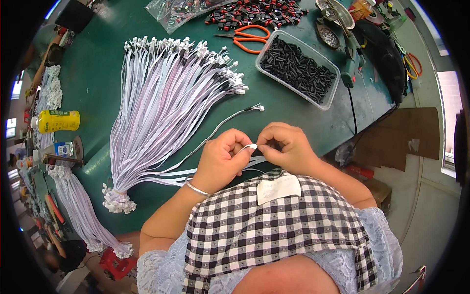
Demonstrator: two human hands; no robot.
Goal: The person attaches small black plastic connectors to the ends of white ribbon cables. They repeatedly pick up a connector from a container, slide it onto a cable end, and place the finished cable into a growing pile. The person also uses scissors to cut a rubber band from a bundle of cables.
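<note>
1. Nearest the camera is the black-and-white checked cloth apron [274,223]; just beyond its upper edge, both hands meet over the green tabletop [98,44].
2. The left hand [219,158], with a shiny silver bangle [197,188] at its wrist, pinches a small white plastic connector [253,146] between thumb and forefinger.
3. The right hand [285,146] brings thumb and forefinger close together at the connector's other side; I cannot tell whether they are closed on it or on something hidden.
4. The connector sits between the two hands, apart from the big fanned bundle of flat white ribbon cables [156,112] to the left.
5. Beyond the hands lie a single thin cable with black sleeves and a white end [254,108], and a clear plastic tub [290,88] of short black tubes [298,68].
6. The step in hand looks like fine fingertip work at a cable's end, perhaps sorting its wires.
7. The next move seems to call for a steady left pinch while the right fingertips work precisely, without tugging the wires.
</note>
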